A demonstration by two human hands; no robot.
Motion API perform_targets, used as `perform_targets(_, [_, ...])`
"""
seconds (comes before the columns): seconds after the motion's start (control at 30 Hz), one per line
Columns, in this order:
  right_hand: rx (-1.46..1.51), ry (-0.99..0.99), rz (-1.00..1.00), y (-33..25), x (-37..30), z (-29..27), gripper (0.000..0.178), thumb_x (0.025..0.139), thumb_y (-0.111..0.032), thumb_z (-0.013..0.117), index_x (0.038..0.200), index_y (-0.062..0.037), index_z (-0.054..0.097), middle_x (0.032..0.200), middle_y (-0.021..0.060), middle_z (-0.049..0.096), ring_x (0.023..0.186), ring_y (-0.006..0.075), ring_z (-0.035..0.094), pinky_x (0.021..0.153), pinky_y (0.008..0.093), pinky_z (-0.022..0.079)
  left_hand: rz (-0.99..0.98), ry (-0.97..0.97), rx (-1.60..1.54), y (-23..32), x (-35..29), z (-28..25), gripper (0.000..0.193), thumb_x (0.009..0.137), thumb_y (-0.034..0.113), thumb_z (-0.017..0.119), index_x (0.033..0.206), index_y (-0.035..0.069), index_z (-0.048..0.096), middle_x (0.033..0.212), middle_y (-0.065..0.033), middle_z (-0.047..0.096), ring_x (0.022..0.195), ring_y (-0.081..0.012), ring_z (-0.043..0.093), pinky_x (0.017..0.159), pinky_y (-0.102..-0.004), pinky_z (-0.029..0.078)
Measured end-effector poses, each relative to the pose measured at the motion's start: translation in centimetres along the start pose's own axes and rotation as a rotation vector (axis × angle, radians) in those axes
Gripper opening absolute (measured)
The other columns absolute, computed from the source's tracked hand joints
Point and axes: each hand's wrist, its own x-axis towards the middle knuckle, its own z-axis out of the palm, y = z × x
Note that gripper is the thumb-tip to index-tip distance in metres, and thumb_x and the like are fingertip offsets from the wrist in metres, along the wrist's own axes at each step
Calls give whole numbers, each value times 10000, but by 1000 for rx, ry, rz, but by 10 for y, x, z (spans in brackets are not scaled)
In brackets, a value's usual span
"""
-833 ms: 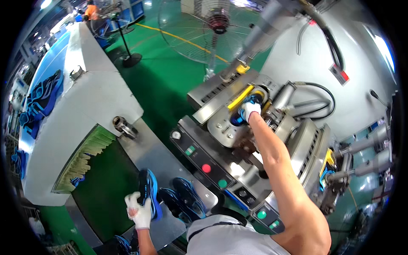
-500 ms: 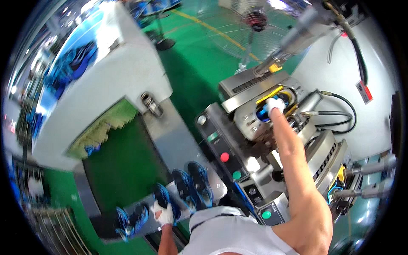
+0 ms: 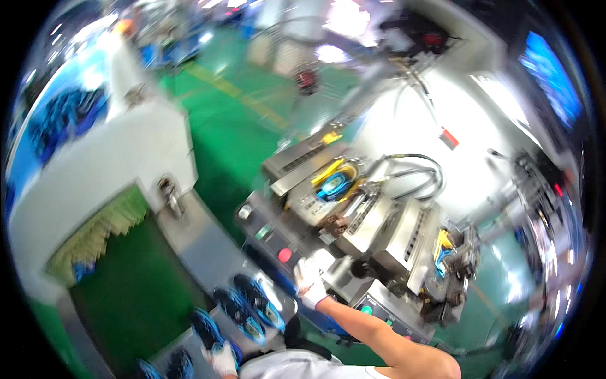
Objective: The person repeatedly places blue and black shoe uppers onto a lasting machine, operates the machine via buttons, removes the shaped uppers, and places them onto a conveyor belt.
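My left hand (image 3: 221,361), in a white glove, is closed on the near end of a dark blue shoe (image 3: 206,327) on the grey ledge by the green conveyor belt. My right hand (image 3: 309,284), also gloved, is over the front edge of the machine's control panel (image 3: 271,243). Its fingers stretch out near a red button (image 3: 285,254) and a pale square button; blur hides whether they touch anything. Another blue shoe (image 3: 336,184) sits in the machine's far station, among yellow pads, with no hand on it.
Two blue shoes (image 3: 238,314) lie to the right of my left hand, more at lower left. A white tunnel housing (image 3: 113,151) covers the belt. Black hoses (image 3: 416,165) loop behind the machine. A second station (image 3: 445,252) with yellow parts is at the right. A wire fan stands beyond.
My right hand has left the shoe in the far station and come back to the control panel. My left hand remains at the shoe on the ledge. The whole view has swung right.
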Motion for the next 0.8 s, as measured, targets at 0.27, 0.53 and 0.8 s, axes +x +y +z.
perform_targets(0.27, [1033,-7,-347,-178,-15,-97,795,827,-297,733,1480,15,405,1540,273,377,1465,392,350,1199,467,309,-173,-177,242,-103,86,-123,615,922,594,654,1219,56,648,1088,-203,655,901,-297,672,753,-449,553])
perform_targets(0.53, [651,-385,135,-260,-12,-43,771,813,-281,664,1397,141,390,1201,318,607,1097,398,651,916,444,530,-110,-258,507,-100,139,-206,984,850,686,680,1261,-194,520,973,-242,697,807,-318,699,675,-424,570])
perform_targets(0.8, [669,-361,-5,-238,-10,-47,407,735,-249,695,1054,-2,639,1004,186,711,986,361,691,848,416,556,684,-300,792,-65,182,-205,261,930,276,657,1166,368,719,1166,-192,567,993,-350,642,747,-469,554])
